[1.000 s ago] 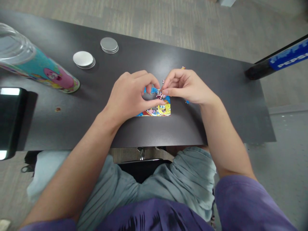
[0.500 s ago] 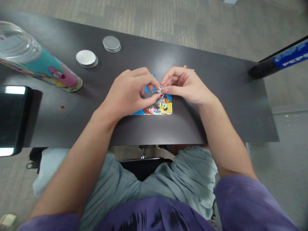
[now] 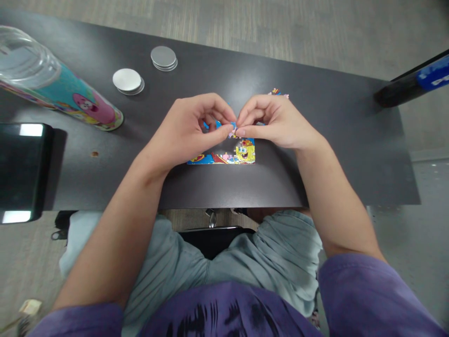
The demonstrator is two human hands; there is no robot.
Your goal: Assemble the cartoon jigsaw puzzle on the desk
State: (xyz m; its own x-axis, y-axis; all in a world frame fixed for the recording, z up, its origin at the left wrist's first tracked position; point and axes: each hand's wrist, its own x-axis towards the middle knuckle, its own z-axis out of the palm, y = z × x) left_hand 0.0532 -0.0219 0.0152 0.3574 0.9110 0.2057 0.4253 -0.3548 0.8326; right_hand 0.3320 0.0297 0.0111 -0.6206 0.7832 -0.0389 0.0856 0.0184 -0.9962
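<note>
Over a partly assembled cartoon jigsaw puzzle (image 3: 246,152), my left hand (image 3: 194,128) and my right hand (image 3: 275,119) meet fingertip to fingertip. Between them sits a small cluster of jigsaw pieces (image 3: 232,131), pinched from both sides by thumbs and forefingers. How many pieces it contains, I cannot tell. The puzzle's bottom edge and yellow lower right corner show, with bare table inside the frame. My hands cover much of its left and upper parts. Loose puzzle pieces (image 3: 278,92) peek out beyond my right hand.
On the dark table (image 3: 217,187), two stacks of round discs, one white-topped (image 3: 126,79) and one grey (image 3: 163,56), stand at the back left. A cartoon-printed clear bottle (image 3: 84,100) and a black device (image 3: 21,171) are at the left. A Pepsi bottle (image 3: 403,91) stands far right.
My left thumb and forefinger have come together on the small cluster, which now appears lifted slightly away from the lower puzzle. The whole view has shifted a little.
</note>
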